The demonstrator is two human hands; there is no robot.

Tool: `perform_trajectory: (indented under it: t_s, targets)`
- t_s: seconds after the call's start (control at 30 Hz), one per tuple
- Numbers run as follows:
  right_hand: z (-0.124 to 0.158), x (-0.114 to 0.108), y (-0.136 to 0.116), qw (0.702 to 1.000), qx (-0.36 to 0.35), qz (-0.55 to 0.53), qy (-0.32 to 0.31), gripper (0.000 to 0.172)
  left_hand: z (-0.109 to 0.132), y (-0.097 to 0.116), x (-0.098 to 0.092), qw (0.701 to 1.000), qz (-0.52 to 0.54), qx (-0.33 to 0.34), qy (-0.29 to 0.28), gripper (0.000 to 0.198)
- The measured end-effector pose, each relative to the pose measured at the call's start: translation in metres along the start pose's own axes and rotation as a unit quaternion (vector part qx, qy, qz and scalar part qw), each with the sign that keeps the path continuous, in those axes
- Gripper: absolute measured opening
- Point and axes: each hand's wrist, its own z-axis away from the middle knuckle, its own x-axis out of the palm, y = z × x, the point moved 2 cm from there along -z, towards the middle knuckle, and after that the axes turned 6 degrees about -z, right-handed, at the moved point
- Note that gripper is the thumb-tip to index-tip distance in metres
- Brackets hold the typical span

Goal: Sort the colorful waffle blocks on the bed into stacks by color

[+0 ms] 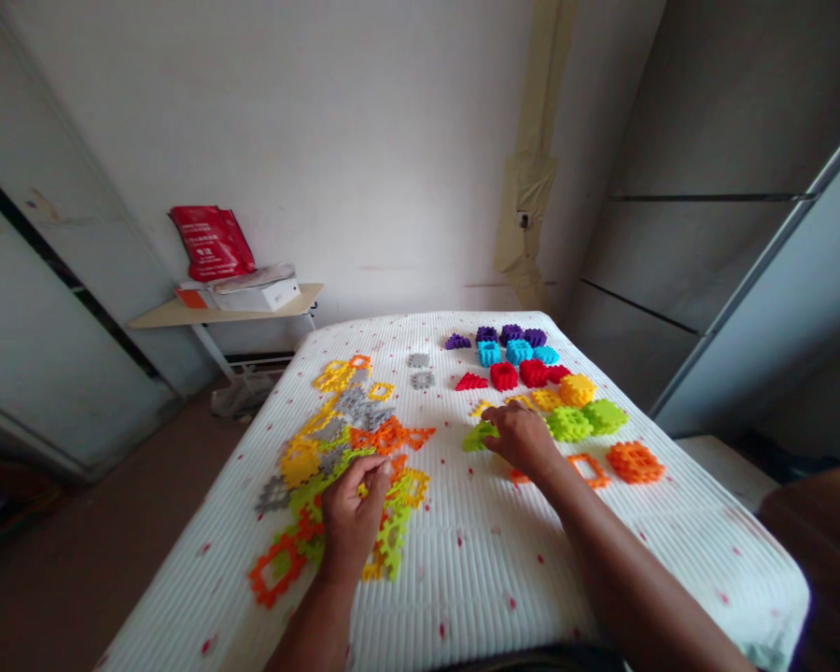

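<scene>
My left hand (354,509) is closed in a pinch above a mixed pile of flat, notch-edged interlocking tiles; whatever it may hold is hidden. Lime green tiles (393,551), an orange frame tile (276,569) and grey tiles (360,406) lie around it. On the right, my right hand (525,439) is bent over a lime green tile (477,436), with thumb and fingers at its edge. Just beyond that hand sit yellow tiles (546,399); stacked lime green tiles (569,425) stand to its right. Its forearm partly covers orange frame tiles (589,471).
Sorted colour rows include red stacks (504,376), blue stacks (518,352), purple stacks (511,333) and an orange stack (636,462). Two grey groups (422,380) lie mid-table on the ribbed white cover (476,579). A side table (175,315) holds boxes and a red bag (210,243).
</scene>
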Motion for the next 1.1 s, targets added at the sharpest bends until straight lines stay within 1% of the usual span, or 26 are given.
perform_trajectory:
  t_s: [0.17, 0.33, 0.4, 0.47, 0.5, 0.53, 0.57, 0.6, 0.63, 0.7, 0.77, 0.83, 0.93, 1.1]
  targets:
    - [0.001, 0.001, -0.001, 1.000, -0.006, 0.007, 0.006, 0.027, 0.001, -0.002, 0.001, 1.000, -0.004, 0.001, 0.003, 0.022]
    - [0.002, 0.003, -0.001, 0.999, -0.021, 0.017, 0.018, 0.027, 0.004, 0.001, 0.001, 1.000, -0.009, 0.008, 0.013, 0.021]
    - [0.003, 0.002, 0.000, 0.998, -0.039, 0.009, 0.044, 0.029, 0.001, 0.000, -0.004, 0.999, -0.027, 0.007, 0.041, 0.022]
    - [0.004, -0.001, 0.000, 0.994, -0.052, -0.010, 0.092, 0.028, -0.008, -0.004, -0.016, 0.995, -0.062, 0.000, 0.078, 0.022]
    - [0.004, -0.002, 0.000, 0.991, -0.058, -0.021, 0.121, 0.025, -0.014, -0.008, -0.023, 0.992, -0.089, -0.003, 0.086, 0.022]
    - [0.005, -0.004, -0.002, 0.986, -0.067, -0.032, 0.149, 0.023, -0.022, -0.012, -0.030, 0.989, -0.124, -0.006, 0.081, 0.022]
    - [0.006, -0.006, -0.004, 0.980, -0.082, -0.043, 0.174, 0.021, -0.032, -0.018, -0.037, 0.985, -0.165, -0.005, 0.057, 0.023]
    - [0.006, -0.007, -0.007, 0.974, -0.101, -0.053, 0.194, 0.019, -0.041, -0.023, -0.043, 0.977, -0.214, 0.000, 0.019, 0.022]
    - [0.007, -0.007, -0.010, 0.968, -0.122, -0.063, 0.211, 0.019, -0.051, -0.029, -0.048, 0.963, -0.270, 0.000, -0.019, 0.023]
    - [0.010, -0.007, -0.018, 0.955, -0.160, -0.081, 0.235, 0.018, -0.067, -0.041, -0.054, 0.926, -0.366, -0.019, -0.094, 0.029]
    - [0.012, -0.004, -0.026, 0.946, -0.187, -0.097, 0.245, 0.019, -0.077, -0.049, -0.054, 0.897, -0.418, -0.034, -0.138, 0.033]
    - [0.014, 0.000, -0.032, 0.942, -0.210, -0.109, 0.239, 0.020, -0.082, -0.053, -0.050, 0.878, -0.448, -0.045, -0.163, 0.035]
    - [0.017, 0.007, -0.041, 0.937, -0.243, -0.115, 0.224, 0.020, -0.082, -0.054, -0.042, 0.852, -0.484, -0.059, -0.190, 0.040]
    - [0.023, 0.016, -0.054, 0.927, -0.292, -0.108, 0.207, 0.022, -0.077, -0.055, -0.034, 0.844, -0.499, -0.055, -0.191, 0.040]
